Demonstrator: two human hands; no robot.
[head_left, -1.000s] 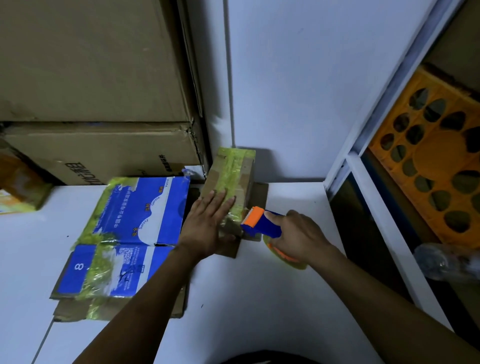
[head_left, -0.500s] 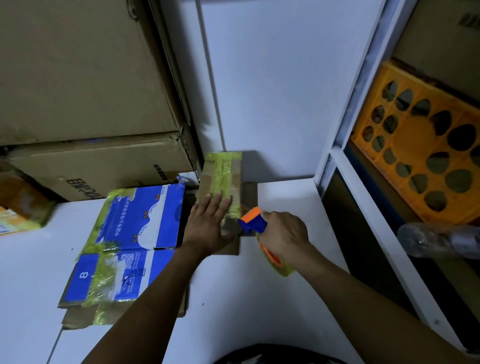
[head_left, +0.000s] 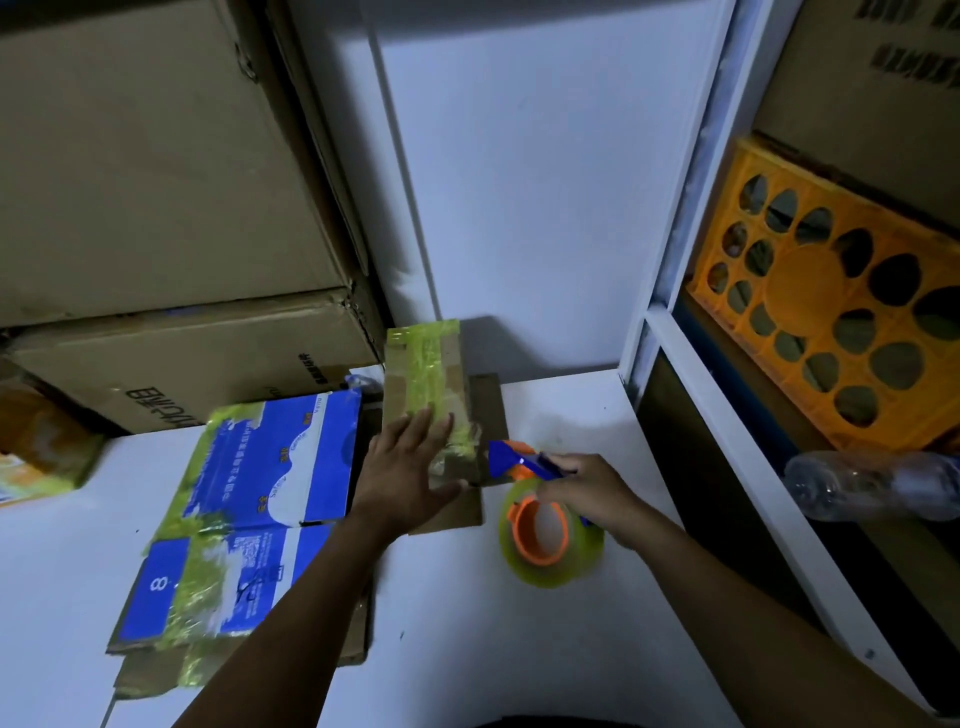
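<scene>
A small brown cardboard box (head_left: 441, 364) banded with yellow-green tape stands on the white table (head_left: 519, 649) against the wall. My left hand (head_left: 408, 470) lies flat on its near end, fingers straight. My right hand (head_left: 587, 491) grips the blue handle of a tape dispenser (head_left: 524, 465). The dispenser's yellow-green tape roll (head_left: 550, 535) with an orange core hangs just right of the box. Its blue and orange head is close to the box's near right corner.
A flattened blue and white carton (head_left: 260, 493) with tape strips lies left of the box. Large cardboard boxes (head_left: 156, 208) are stacked at the back left. An orange crate (head_left: 831, 312) and a clear plastic bottle (head_left: 872, 488) sit in the shelf on the right.
My right hand has pulled the tape dispenser back from the box and turned it, so the roll now shows fully. My left hand stays pressed on the box.
</scene>
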